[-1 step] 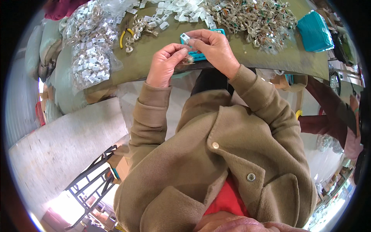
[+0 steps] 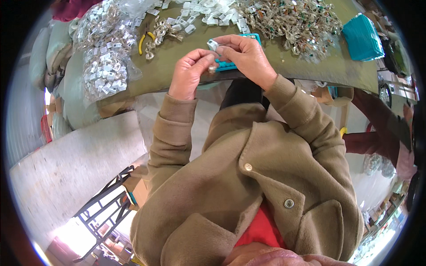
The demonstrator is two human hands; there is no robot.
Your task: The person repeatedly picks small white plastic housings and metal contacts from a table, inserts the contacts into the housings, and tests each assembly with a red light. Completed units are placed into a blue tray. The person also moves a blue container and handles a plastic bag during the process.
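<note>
My right hand [image 2: 248, 55] pinches a small white plastic housing [image 2: 212, 44] between thumb and fingertips, above the near edge of the table. Close beside it, my left hand [image 2: 190, 73] has thumb and forefinger pressed together. A small coil of clear wire [image 2: 212, 69] hangs just below those fingertips; its upper end is hidden by the fingers. Whether the wire joins the white housing I cannot tell. Under and behind my right hand lies a turquoise tray [image 2: 228, 66], partly covered by the hand.
Plastic bags of white parts [image 2: 104, 73] lie at left, beside yellow-handled pliers [image 2: 142, 44]. Loose white housings [image 2: 217, 13] and a heap of wire coils [image 2: 288, 26] spread across the back. Stacked turquoise trays [image 2: 362, 37] stand at right, near another person's dark red sleeve [image 2: 370, 146].
The white housing is tilted slightly more upright in my right hand. The wire coil below my left fingertips has shifted a little to the left.
</note>
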